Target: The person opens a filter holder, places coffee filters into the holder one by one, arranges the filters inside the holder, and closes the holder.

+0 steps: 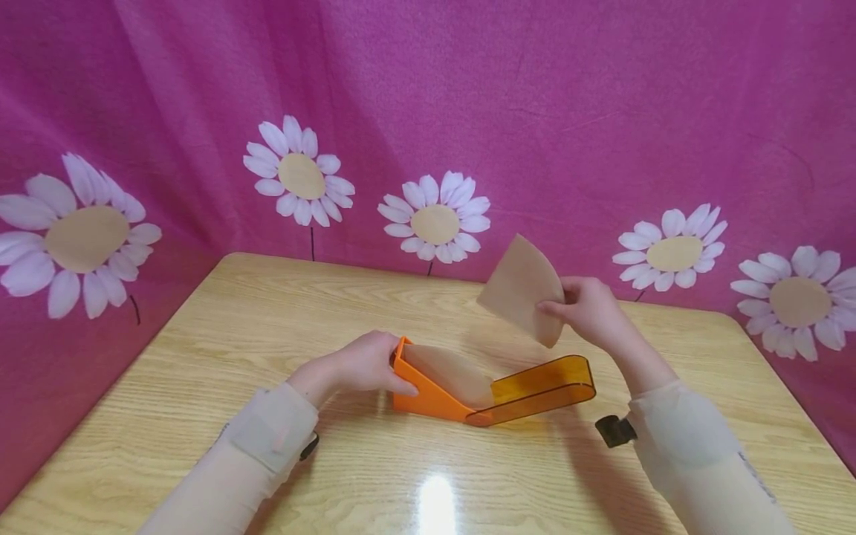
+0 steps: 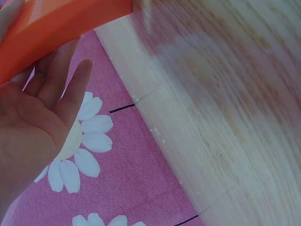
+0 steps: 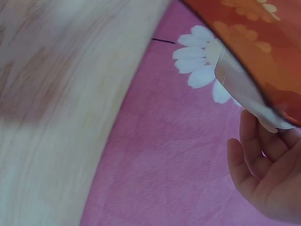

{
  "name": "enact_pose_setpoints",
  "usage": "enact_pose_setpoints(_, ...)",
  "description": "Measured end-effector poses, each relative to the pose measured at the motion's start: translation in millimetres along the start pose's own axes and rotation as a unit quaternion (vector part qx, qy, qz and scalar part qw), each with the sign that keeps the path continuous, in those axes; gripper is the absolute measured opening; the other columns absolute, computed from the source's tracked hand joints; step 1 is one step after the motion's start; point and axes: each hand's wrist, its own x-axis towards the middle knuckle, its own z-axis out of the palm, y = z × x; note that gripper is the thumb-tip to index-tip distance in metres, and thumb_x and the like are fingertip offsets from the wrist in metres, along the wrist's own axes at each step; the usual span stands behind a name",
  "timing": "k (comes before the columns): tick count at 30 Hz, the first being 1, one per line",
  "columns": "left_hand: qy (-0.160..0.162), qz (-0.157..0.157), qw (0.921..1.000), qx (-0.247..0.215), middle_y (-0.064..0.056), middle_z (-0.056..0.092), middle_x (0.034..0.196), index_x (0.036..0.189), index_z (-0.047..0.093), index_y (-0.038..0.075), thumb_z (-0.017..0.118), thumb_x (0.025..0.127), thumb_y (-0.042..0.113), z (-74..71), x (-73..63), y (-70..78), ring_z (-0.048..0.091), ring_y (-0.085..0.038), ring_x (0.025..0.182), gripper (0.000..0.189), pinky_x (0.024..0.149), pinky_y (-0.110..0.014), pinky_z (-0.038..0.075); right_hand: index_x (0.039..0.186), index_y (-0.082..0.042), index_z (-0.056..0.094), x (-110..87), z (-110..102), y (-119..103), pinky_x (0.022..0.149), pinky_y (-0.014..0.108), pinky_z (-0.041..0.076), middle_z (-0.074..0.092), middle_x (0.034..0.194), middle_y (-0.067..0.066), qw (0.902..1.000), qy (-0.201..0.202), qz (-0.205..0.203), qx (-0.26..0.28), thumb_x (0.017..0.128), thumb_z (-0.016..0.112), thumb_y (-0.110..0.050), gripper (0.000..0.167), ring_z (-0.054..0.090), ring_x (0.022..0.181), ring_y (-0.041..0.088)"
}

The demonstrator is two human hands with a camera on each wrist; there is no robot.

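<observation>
In the head view an orange filter holder [image 1: 428, 401] lies on the table, its see-through amber lid [image 1: 545, 397] swung out to the right. Brown paper coffee filters [image 1: 451, 371] sit inside it; how many cannot be told. My left hand [image 1: 366, 362] grips the holder's left end, thumb on the near side. Above and behind the lid, my right hand [image 1: 591, 308] pinches a brown coffee filter [image 1: 521, 290] by its right edge, off the table. The left wrist view shows the orange holder [image 2: 66, 33] against my left fingers. In the right wrist view the amber lid [image 3: 268, 52] partly covers the filter.
The wooden table [image 1: 281, 319] meets a magenta cloth [image 1: 535, 96] printed with white daisies at its back and sides. A black strap piece [image 1: 614, 431] sticks out from the right sleeve. Light glares off the table's near middle.
</observation>
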Motion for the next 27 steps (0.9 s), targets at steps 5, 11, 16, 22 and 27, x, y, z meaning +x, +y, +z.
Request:
enact_pose_setpoints(5,0.001,0.000,1.0000,0.003,0.005,0.066,0.084,0.095,0.065,0.012,0.081,0.071,0.022,0.2,0.4,-0.8,0.056,-0.010,0.075,0.030,0.077,-0.027,0.047,0.112,0.006,0.062,-5.2,-2.7,-12.6,0.080,0.041,0.053,0.066,0.108,0.025,0.9999,0.000,-0.007,0.010,0.087,0.066,-0.019,0.036,0.065,0.096,0.033)
enact_pose_setpoints(11,0.002,0.000,1.0000,0.007,0.005,0.066,0.084,0.095,0.064,0.012,0.081,0.072,0.022,-0.1,0.0,-0.3,0.056,-0.011,0.076,0.031,0.077,-0.027,0.047,0.112,0.005,0.063,-15.0,-1.3,-31.4,0.081,0.040,0.053,0.066,0.107,0.024,0.9989,0.005,-0.036,0.031,0.086,0.067,-0.016,0.034,0.066,0.097,0.034)
enact_pose_setpoints(16,0.001,0.003,1.0000,0.007,0.005,0.066,0.083,0.095,0.064,0.012,0.081,0.071,0.022,-0.7,-0.4,0.9,0.056,-0.010,0.075,0.030,0.077,-0.027,0.047,0.104,0.002,0.066,-22.1,0.9,-43.6,0.071,0.029,0.051,0.070,0.098,0.019,0.9980,0.007,-0.056,0.027,0.084,0.069,-0.015,0.027,0.067,0.083,0.023)
enact_pose_setpoints(22,0.002,0.002,0.9999,0.013,0.005,0.066,0.085,0.096,0.064,0.011,0.080,0.072,0.022,-1.6,-1.0,2.5,0.055,-0.010,0.076,0.031,0.079,-0.028,0.047,0.099,-0.003,0.068,-29.4,2.7,-54.0,0.070,0.029,0.048,0.070,0.093,0.013,0.9977,-0.007,-0.066,0.016,0.084,0.070,-0.019,0.022,0.065,0.082,0.021)
enact_pose_setpoints(27,0.001,-0.003,0.9999,0.013,0.005,0.065,0.084,0.096,0.063,0.012,0.080,0.072,0.023,-1.3,-1.4,3.0,0.055,-0.011,0.075,0.031,0.078,-0.028,0.046,0.092,-0.005,0.069,-32.5,6.7,-57.2,0.071,0.030,0.047,0.071,0.089,0.009,0.9968,-0.009,-0.079,0.009,0.083,0.070,-0.018,0.016,0.064,0.084,0.022)
